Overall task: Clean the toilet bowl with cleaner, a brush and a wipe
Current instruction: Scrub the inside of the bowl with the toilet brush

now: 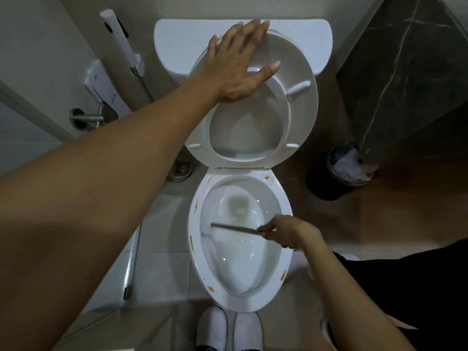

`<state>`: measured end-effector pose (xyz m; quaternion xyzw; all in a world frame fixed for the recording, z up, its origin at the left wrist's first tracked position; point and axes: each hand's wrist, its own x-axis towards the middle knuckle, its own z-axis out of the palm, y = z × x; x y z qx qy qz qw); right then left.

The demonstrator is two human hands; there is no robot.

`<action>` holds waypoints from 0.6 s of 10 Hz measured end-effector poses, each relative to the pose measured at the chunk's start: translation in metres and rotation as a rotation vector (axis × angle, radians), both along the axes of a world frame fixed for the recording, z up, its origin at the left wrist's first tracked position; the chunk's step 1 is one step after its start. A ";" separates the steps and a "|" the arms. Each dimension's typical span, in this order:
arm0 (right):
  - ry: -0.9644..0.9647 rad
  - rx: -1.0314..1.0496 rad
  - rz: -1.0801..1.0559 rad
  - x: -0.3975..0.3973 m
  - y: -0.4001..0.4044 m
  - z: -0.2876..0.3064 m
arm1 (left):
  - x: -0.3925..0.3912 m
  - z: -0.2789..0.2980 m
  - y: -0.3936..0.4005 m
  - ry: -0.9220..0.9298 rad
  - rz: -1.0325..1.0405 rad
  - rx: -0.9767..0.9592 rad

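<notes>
Toilet bowl (240, 300), rigid glazed ceramic and wet so judged slippery, shows yellow-brown spots along its left, far-right and near-right rim; raised seat (298, 115) leans back toward the tank (177, 41) at the far edge, held there by the left hand (238, 64) with fingers spread flat and straight against it. Brush handle (234, 228), thin, stiff and judged light, crosses the bowl from its right rim to the left inner wall, head blurred there; right hand (286, 234) grips its outer end, fingers curled round it, which looks the proper hold.
</notes>
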<state>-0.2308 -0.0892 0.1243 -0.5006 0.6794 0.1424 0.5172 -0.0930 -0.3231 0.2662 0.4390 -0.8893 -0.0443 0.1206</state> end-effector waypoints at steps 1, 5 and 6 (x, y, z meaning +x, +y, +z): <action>-0.012 -0.016 -0.051 0.007 0.001 -0.001 | -0.001 0.001 0.001 -0.003 0.000 0.004; 0.103 0.018 0.088 -0.006 0.000 -0.012 | -0.001 0.001 0.001 -0.001 0.002 0.010; 0.114 -0.100 -0.002 0.005 0.003 -0.023 | -0.001 0.001 0.001 -0.001 0.002 0.008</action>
